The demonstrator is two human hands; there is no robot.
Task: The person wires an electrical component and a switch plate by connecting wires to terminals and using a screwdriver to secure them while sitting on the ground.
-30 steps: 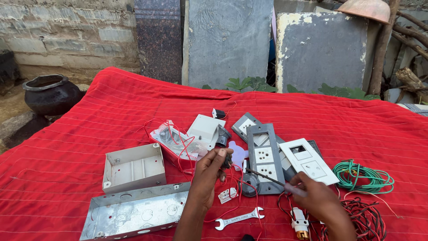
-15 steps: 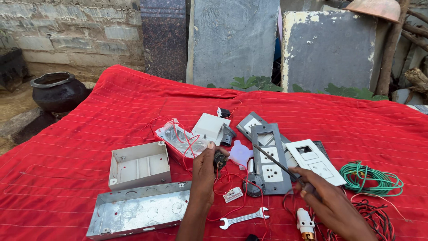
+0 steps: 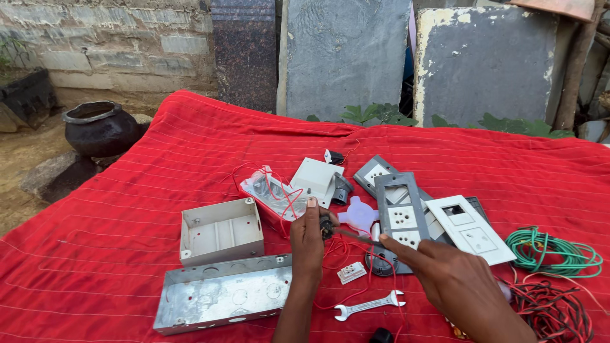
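Note:
My left hand (image 3: 309,234) is closed around a small dark electrical part (image 3: 326,227) with red wires trailing from it, held just above the red cloth (image 3: 127,190). My right hand (image 3: 452,277) grips a thin screwdriver (image 3: 356,235) whose tip points left into that dark part. A grey switch plate with white sockets (image 3: 400,216) lies just behind the screwdriver. A small white switch module (image 3: 351,272) and a silver spanner (image 3: 368,305) lie below the hands.
A white plastic box (image 3: 220,230) and a metal box (image 3: 222,293) lie at the left. A white socket plate (image 3: 471,228), a green wire coil (image 3: 553,253) and red and black wires (image 3: 553,311) lie at the right. A black pot (image 3: 100,127) stands beyond the cloth.
The view has shifted a little left. My left hand has stayed on the dark part while my right hand brought the screwdriver tip up to it.

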